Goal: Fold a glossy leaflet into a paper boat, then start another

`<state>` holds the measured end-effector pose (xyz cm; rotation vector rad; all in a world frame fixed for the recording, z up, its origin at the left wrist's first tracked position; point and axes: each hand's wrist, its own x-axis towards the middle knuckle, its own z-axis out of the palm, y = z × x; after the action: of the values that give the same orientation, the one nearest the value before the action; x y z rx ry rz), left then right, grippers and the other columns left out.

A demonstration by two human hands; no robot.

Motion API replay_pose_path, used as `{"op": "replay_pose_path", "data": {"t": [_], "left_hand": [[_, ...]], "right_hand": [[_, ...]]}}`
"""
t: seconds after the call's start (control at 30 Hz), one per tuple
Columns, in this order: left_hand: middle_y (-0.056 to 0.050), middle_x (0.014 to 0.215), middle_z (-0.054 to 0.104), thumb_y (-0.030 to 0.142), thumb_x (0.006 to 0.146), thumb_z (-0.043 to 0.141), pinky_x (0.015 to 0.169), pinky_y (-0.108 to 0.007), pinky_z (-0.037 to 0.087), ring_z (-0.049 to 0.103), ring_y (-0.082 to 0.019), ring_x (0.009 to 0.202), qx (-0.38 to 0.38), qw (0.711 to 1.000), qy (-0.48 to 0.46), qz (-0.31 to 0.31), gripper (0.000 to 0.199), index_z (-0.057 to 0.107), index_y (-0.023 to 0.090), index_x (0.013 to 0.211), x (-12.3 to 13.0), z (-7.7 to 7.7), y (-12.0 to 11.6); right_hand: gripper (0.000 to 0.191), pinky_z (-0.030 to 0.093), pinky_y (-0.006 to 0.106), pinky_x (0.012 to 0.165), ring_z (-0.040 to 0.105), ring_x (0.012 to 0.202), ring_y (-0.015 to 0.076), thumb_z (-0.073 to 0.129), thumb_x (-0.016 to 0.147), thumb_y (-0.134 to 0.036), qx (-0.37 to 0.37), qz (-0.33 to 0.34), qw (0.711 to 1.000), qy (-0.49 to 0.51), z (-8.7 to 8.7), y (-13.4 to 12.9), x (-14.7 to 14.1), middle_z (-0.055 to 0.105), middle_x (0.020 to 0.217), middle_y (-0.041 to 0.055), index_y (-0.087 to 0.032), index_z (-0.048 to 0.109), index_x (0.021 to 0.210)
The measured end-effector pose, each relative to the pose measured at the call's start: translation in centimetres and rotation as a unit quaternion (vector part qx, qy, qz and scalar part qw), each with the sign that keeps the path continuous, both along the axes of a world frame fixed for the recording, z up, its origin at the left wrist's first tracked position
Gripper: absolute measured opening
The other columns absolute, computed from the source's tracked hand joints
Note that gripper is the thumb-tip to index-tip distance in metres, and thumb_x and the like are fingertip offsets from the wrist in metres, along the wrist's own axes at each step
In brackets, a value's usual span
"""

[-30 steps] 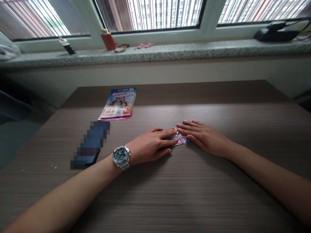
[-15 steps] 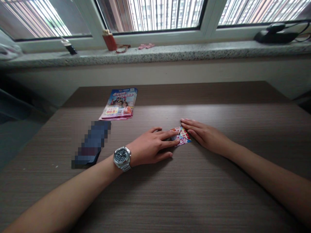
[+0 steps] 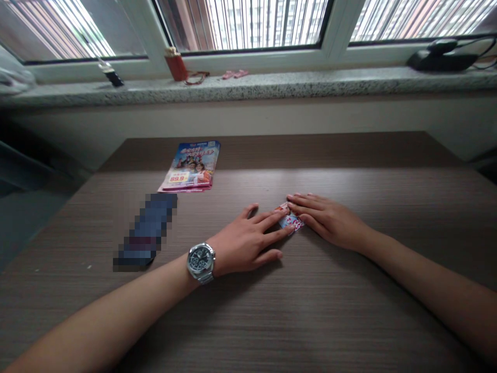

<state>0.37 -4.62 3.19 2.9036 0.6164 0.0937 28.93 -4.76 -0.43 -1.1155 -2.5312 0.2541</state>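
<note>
A small folded piece of printed paper (image 3: 290, 221), coloured red, white and blue, lies flat on the brown wood-grain table (image 3: 248, 321). My left hand (image 3: 254, 238), with a metal watch (image 3: 201, 259) on its wrist, rests over the paper's left side, fingers spread and fingertips on it. From the right, my right hand (image 3: 330, 217) lies flat with its fingertips over the paper's right and upper edge. Parts of the paper are hidden beneath the fingers of both hands.
A stack of printed flyers (image 3: 192, 166) lies at the back left. In front of it is a dark, pixelated flat object (image 3: 147, 230). On the stone windowsill (image 3: 279, 88) are a red case with a strap (image 3: 176, 65), pink bits (image 3: 235, 74) and a black power strip (image 3: 442, 59).
My left hand has shifted slightly right and nearer to me. My right fingers have moved over the paper's right part, so less of its print shows.
</note>
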Motion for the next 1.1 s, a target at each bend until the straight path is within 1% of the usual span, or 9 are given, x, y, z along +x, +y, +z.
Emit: {"op": "replay_pose_path", "data": {"t": [0.1,0.2,0.33,0.47,0.53,0.67,0.93,1.03,1.1], "left_hand": [[-0.011,0.169,0.021,0.049,0.105,0.044,0.125,-0.056,0.019,0.028,-0.029,0.155,-0.012,1.000,0.004,-0.025,0.059,0.031,0.031,0.160,-0.3,0.4,0.4],[-0.010,0.170,0.019,0.049,0.104,0.047,0.126,-0.055,0.018,0.028,-0.030,0.155,-0.019,0.999,-0.007,-0.035,0.059,0.032,0.032,0.159,-0.5,0.6,0.7],[-0.010,0.168,0.025,0.051,0.101,0.055,0.125,-0.057,0.020,0.034,-0.031,0.152,-0.024,0.999,-0.028,-0.032,0.061,0.037,0.034,0.157,-0.7,0.7,0.7],[-0.010,0.168,0.027,0.054,0.099,0.056,0.124,-0.060,0.020,0.036,-0.031,0.152,-0.022,0.999,-0.023,-0.021,0.062,0.038,0.036,0.156,-0.7,0.7,0.5],[-0.011,0.168,0.026,0.055,0.100,0.055,0.123,-0.060,0.020,0.035,-0.030,0.152,-0.022,1.000,-0.012,-0.018,0.062,0.038,0.036,0.156,-0.6,0.7,0.5],[-0.011,0.168,0.027,0.054,0.099,0.056,0.123,-0.061,0.022,0.037,-0.032,0.150,-0.017,0.999,-0.021,-0.018,0.062,0.039,0.036,0.156,-0.6,0.6,0.5],[-0.010,0.167,0.028,0.053,0.097,0.060,0.122,-0.060,0.024,0.037,-0.032,0.151,-0.019,0.999,-0.024,-0.017,0.064,0.039,0.036,0.156,-0.6,0.7,0.4],[-0.010,0.167,0.028,0.053,0.097,0.060,0.122,-0.060,0.023,0.036,-0.031,0.151,-0.019,1.000,-0.020,-0.015,0.064,0.039,0.037,0.156,-0.5,0.8,0.4],[-0.011,0.168,0.027,0.054,0.098,0.059,0.122,-0.061,0.022,0.035,-0.031,0.152,-0.020,1.000,-0.014,-0.013,0.064,0.038,0.037,0.156,-0.5,0.8,0.4]], "right_hand": [[0.045,0.038,0.053,0.120,0.045,0.146,0.0236,0.038,0.108,-0.029,-0.003,-0.004,1.000,-0.001,0.0,0.0,0.1,0.049,0.157,0.0064,-0.029,0.047,0.153],[0.046,0.037,0.053,0.121,0.043,0.147,0.0233,0.038,0.108,-0.029,-0.004,0.000,1.000,-0.009,0.1,0.0,0.2,0.048,0.158,0.0065,-0.029,0.046,0.154],[0.047,0.038,0.054,0.120,0.046,0.146,0.0246,0.043,0.107,-0.028,0.011,0.027,1.000,0.001,0.3,-0.1,0.4,0.047,0.159,0.0063,-0.032,0.046,0.153],[0.047,0.037,0.056,0.119,0.052,0.141,0.0252,0.048,0.105,-0.027,0.016,0.036,0.999,0.004,0.2,-0.2,0.4,0.053,0.155,0.0064,-0.034,0.048,0.152],[0.049,0.034,0.057,0.121,0.050,0.142,0.0247,0.047,0.105,-0.027,0.008,0.043,0.999,0.001,0.2,-0.2,0.4,0.054,0.154,0.0065,-0.033,0.044,0.154],[0.052,0.029,0.058,0.123,0.043,0.147,0.0231,0.044,0.106,-0.026,-0.015,0.062,0.998,-0.008,0.5,-0.2,0.6,0.048,0.158,0.0058,-0.033,0.038,0.157],[0.047,0.028,0.058,0.123,0.038,0.150,0.0244,0.047,0.105,-0.025,-0.025,0.082,0.996,-0.001,0.7,-0.2,1.0,0.043,0.161,0.0059,-0.036,0.048,0.151],[0.046,0.027,0.057,0.123,0.038,0.150,0.0242,0.047,0.105,-0.027,-0.030,0.085,0.996,0.006,0.7,-0.1,1.2,0.044,0.161,0.0048,-0.036,0.049,0.150],[0.047,0.027,0.057,0.123,0.040,0.149,0.0236,0.045,0.106,-0.028,-0.038,0.081,0.996,0.015,0.6,-0.1,1.2,0.045,0.160,0.0048,-0.035,0.047,0.152]]}}
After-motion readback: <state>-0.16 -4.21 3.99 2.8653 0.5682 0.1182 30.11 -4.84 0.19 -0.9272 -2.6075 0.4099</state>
